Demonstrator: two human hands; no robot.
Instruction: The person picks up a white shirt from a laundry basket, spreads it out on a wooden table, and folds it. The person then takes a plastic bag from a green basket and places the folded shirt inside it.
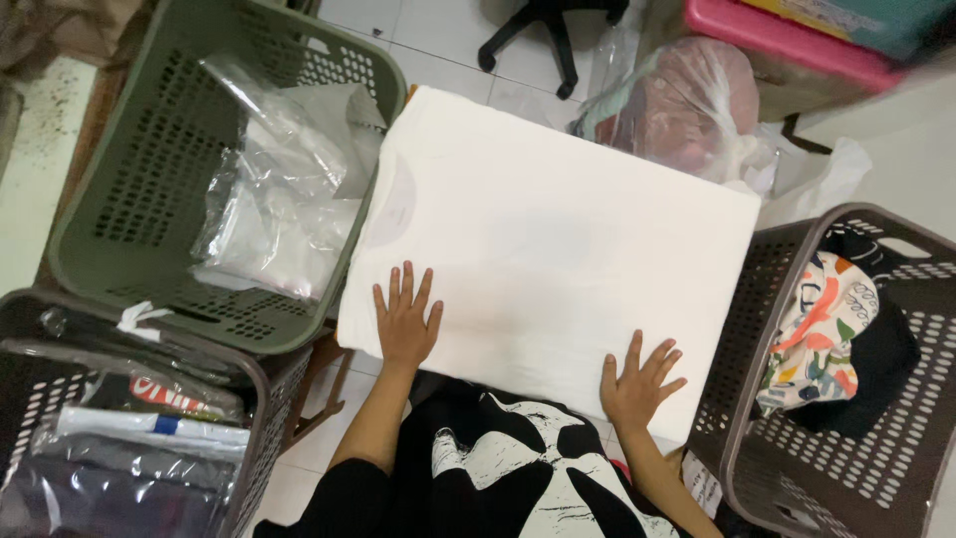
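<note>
Now | white shirt (558, 249) flat under both palms | left hand (405, 324), right hand (637, 384) | fingers spread, gripping nothing

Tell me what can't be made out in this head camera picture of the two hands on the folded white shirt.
- Support under the folded white cotton shirt: covered by the shirt itself.
- Contents of the dark brown perforated plastic basket: blurred behind glossy bags, cut by the bottom-left edge.
- Lower part of the grey-brown perforated plastic basket: cut by the right edge; patterned cloth hides its depth.
- Palms of the left hand and right hand: pressed flat, facing down.
</note>
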